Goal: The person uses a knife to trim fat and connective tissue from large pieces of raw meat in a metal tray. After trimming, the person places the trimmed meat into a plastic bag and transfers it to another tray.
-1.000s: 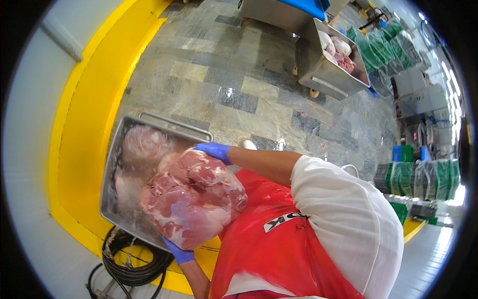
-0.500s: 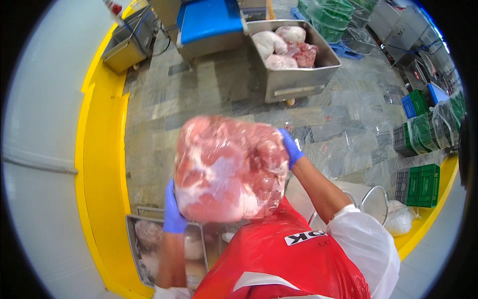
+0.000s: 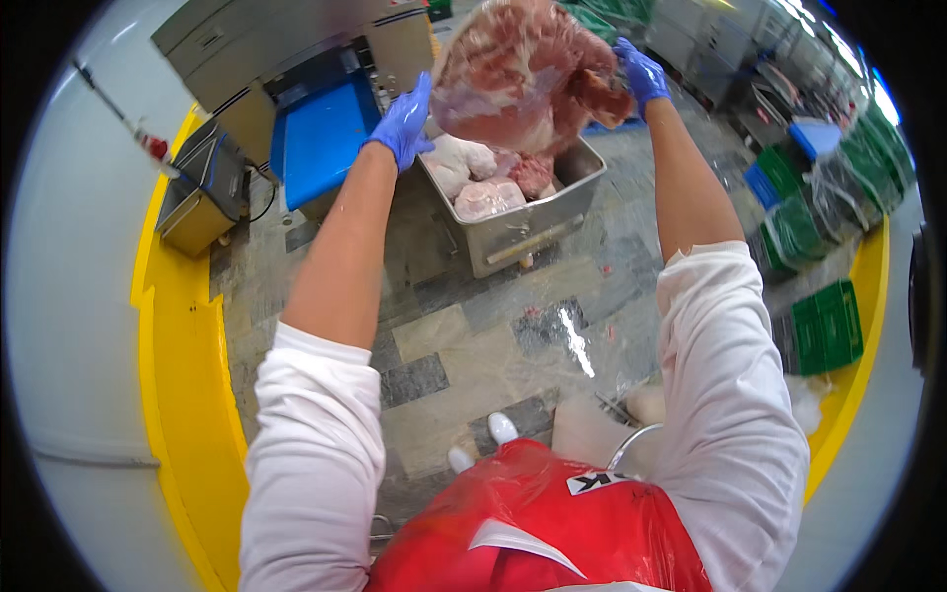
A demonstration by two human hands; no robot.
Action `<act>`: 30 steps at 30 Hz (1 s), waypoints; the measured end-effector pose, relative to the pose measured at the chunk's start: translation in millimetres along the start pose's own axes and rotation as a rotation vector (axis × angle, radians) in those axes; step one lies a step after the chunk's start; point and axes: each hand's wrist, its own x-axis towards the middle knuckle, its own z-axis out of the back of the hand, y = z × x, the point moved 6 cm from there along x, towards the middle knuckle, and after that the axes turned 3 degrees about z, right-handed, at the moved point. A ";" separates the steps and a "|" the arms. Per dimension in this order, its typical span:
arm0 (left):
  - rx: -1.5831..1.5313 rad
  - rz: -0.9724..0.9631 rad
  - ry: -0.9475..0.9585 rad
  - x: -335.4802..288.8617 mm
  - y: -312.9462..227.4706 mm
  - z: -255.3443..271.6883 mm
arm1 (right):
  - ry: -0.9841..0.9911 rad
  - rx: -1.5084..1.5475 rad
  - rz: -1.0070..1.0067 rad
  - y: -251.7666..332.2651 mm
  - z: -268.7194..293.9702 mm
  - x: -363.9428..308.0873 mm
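A large slab of raw pink-red meat (image 3: 528, 74) with pale fat is in the air in front of me, above the near end of a steel meat bin (image 3: 533, 232). My left hand (image 3: 402, 123), in a blue-purple glove, is open beside the slab's left side, fingers spread and pointing up. On the other side, my gloved right hand (image 3: 643, 74) is also open, its fingers extended close to the slab's right edge. Whether those fingertips still touch it is hard to tell. Both arms reach far forward. Inside the bin lie several pale and red meat pieces (image 3: 490, 197).
Left of the bin stands a blue conveyor belt (image 3: 321, 138). A grey waste bin (image 3: 197, 197) sits by the yellow kerb (image 3: 182, 395). Green crates (image 3: 827, 326) line the right side. The tiled floor (image 3: 444, 345) looks wet. A steel container's curved handle (image 3: 631, 444) is near my right side.
The slab has gone from close to my apron forward and up, over the steel bin. My arms have stretched out, and my hands have opened away from its sides. My view has shifted too.
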 end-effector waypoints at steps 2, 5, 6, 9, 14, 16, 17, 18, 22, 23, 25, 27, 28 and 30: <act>0.098 0.076 -0.098 14.3 57.9 15.8 | 0.169 -0.788 0.377 -19.5 -14.4 -8.8; 0.515 -0.128 -0.222 -25.9 172.6 89.1 | 0.242 -0.459 0.389 -81.2 -42.0 -153.8; 0.614 -0.125 -0.257 -45.3 218.2 116.4 | 0.219 -0.096 -0.032 -118.8 -50.9 -229.3; 0.856 0.371 -0.015 -177.5 404.7 220.5 | 0.593 -0.543 -0.277 -165.6 -59.2 -474.6; 0.858 0.629 -0.321 -415.9 583.3 403.9 | 0.361 -0.368 -1.084 -166.7 16.5 -774.4; 0.658 0.921 -0.416 -448.8 626.5 443.4 | 0.292 -0.271 -1.279 -158.2 29.7 -823.4; 0.554 0.988 -0.461 -450.5 637.3 453.7 | 0.396 -0.415 -1.187 -157.2 30.2 -822.1; 0.457 1.018 -0.500 -443.5 643.7 461.7 | 0.501 -0.558 -1.132 -159.1 26.0 -816.1; 0.152 0.998 -0.588 -388.4 643.2 463.8 | 0.458 -0.508 -0.944 -199.4 -18.5 -719.7; 0.087 0.982 -0.606 -373.4 640.2 461.1 | 0.456 -0.454 -0.962 -213.7 -31.8 -688.8; -0.005 0.960 -0.626 -345.0 633.5 450.5 | 0.483 -0.405 -0.972 -236.3 -67.5 -628.8; 0.094 0.855 -0.601 -303.9 620.5 430.8 | 0.623 -0.483 -0.827 -254.7 -109.8 -563.6; 0.204 0.726 -0.535 -272.3 607.2 415.7 | 0.721 -0.530 -0.727 -262.0 -134.3 -532.1; 0.328 0.721 -0.345 -220.6 584.0 376.8 | 0.831 -0.517 -0.602 -276.2 -177.7 -479.6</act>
